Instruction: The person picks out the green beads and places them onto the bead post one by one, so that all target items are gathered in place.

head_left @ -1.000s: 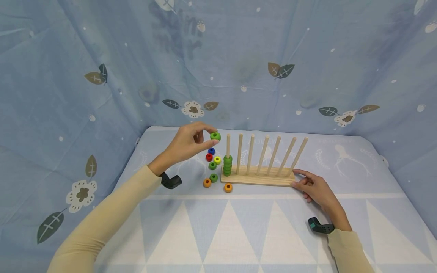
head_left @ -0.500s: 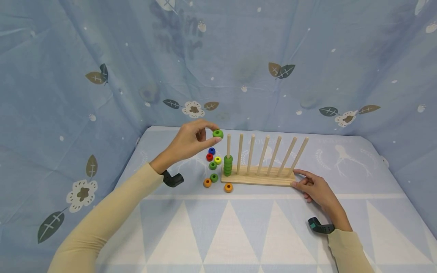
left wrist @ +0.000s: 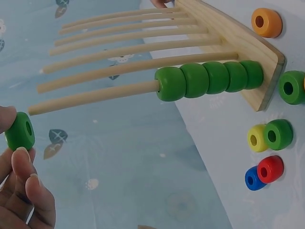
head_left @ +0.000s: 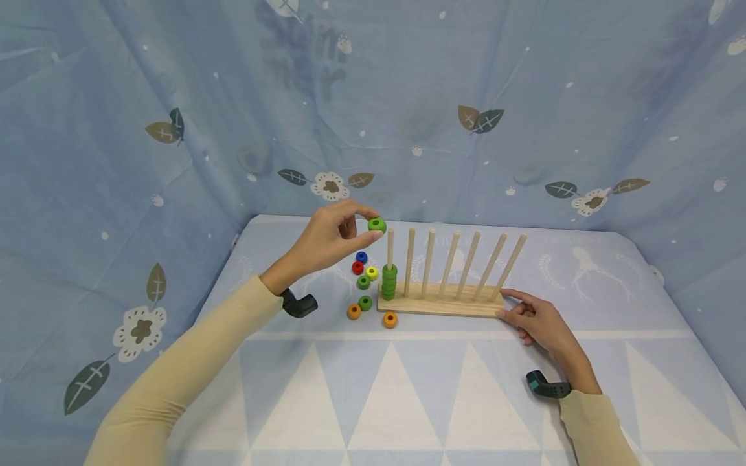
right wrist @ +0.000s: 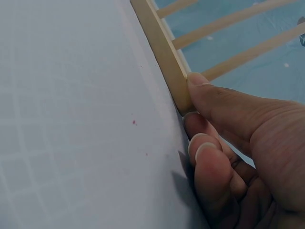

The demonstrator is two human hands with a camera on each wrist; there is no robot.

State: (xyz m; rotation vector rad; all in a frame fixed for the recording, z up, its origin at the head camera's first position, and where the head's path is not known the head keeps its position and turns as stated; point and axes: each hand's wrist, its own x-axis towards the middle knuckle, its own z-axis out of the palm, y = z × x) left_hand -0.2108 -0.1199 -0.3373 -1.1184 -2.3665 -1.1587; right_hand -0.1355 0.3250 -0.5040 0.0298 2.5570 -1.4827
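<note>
My left hand pinches a green bead between thumb and fingertips. In the left wrist view the held green bead sits beside the tip of the end peg, its hole facing the peg side. That peg belongs to a wooden peg rack and carries a stack of several green beads at its foot; the other pegs are bare. My right hand holds the rack's right end, with the thumb against the end of the base and the other fingers curled beside it.
Loose beads lie left of the rack: blue, red, yellow, green, another green and orange. A second orange bead lies in front of the base. A patterned curtain hangs behind the table.
My left hand has moved slightly right and up with the green bead, closer to the end peg's tip. My right hand and the rack have stayed in place.
</note>
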